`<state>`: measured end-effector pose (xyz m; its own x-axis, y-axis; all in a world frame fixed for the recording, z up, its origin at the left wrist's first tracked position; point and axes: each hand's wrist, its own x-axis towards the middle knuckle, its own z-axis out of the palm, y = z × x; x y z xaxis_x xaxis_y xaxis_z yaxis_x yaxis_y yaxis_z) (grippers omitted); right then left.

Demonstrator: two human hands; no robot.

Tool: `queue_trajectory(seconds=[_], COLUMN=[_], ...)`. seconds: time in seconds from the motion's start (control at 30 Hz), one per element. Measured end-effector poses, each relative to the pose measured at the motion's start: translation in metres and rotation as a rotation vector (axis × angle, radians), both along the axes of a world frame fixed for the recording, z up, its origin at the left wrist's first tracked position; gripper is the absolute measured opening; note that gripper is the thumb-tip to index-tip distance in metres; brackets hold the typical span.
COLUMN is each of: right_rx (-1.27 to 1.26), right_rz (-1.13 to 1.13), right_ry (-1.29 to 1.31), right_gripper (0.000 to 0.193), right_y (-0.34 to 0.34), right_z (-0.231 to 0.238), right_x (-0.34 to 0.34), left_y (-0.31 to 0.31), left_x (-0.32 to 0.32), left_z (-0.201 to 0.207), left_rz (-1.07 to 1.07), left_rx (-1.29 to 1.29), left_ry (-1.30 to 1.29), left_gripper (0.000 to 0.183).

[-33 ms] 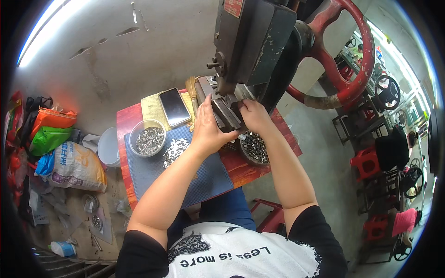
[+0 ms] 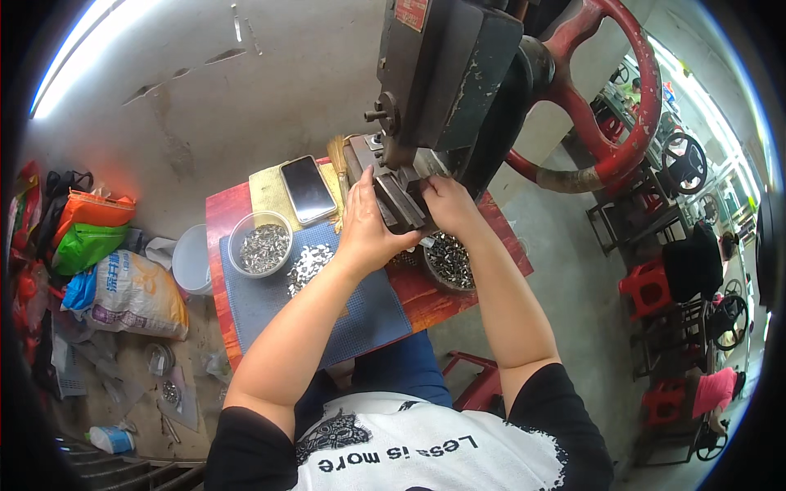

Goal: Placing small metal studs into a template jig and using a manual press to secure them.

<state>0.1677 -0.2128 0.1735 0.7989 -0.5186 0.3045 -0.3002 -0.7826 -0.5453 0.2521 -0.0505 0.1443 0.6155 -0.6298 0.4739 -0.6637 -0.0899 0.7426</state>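
Observation:
My left hand (image 2: 365, 225) rests along the left side of a steel die block (image 2: 399, 202) on the press. Its fingers are stretched out, and the thumb is spread toward the block's front end. On the block's right side is my right hand (image 2: 449, 206), fingers curled in and their tips partly hidden; what they pinch, if anything, does not show. Above both hands hangs the head of a dark hand press (image 2: 471, 78). Near my right wrist stands a round tub (image 2: 450, 263) of small metal pieces. Small shiny pieces (image 2: 309, 268) lie heaped beside my left forearm.
A clear tub (image 2: 260, 244) of small metal parts stands on the blue mat (image 2: 360, 323), near a phone (image 2: 308, 190) and a small brush (image 2: 337, 155). The red handwheel (image 2: 634, 90) juts out right. Bags (image 2: 135, 295) and a white bucket (image 2: 192, 259) sit left of the table.

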Motion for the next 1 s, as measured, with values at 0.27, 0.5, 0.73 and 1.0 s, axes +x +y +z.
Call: queue_trajectory(seconds=[0.27,0.5,0.73,1.0], right_rx=[0.109,-0.111,-0.936,0.071], right_rz=[0.065,-0.274,-0.717,-0.357], right_ry=[-0.077,-0.258,-0.688,-0.760], right_gripper=[0.033,0.041,0.048,0.033], right_y=[-0.008,0.004,-0.107,-0.098], right_z=[-0.015,0.015,0.089,0.150], right_x=[-0.001,-0.026,-0.134,-0.142], left_y=[0.000,-0.002,-0.001,-0.010], left_x=[0.001,0.003,-0.002,0.017], left_z=[0.011,0.005,0.009,-0.001], left_rz=[0.012,0.001,-0.006,0.012], left_rx=[0.058,0.034,0.048,0.033], left_ry=[0.041,0.010,0.050,0.093], left_gripper=[0.135,0.136,0.135,0.142])
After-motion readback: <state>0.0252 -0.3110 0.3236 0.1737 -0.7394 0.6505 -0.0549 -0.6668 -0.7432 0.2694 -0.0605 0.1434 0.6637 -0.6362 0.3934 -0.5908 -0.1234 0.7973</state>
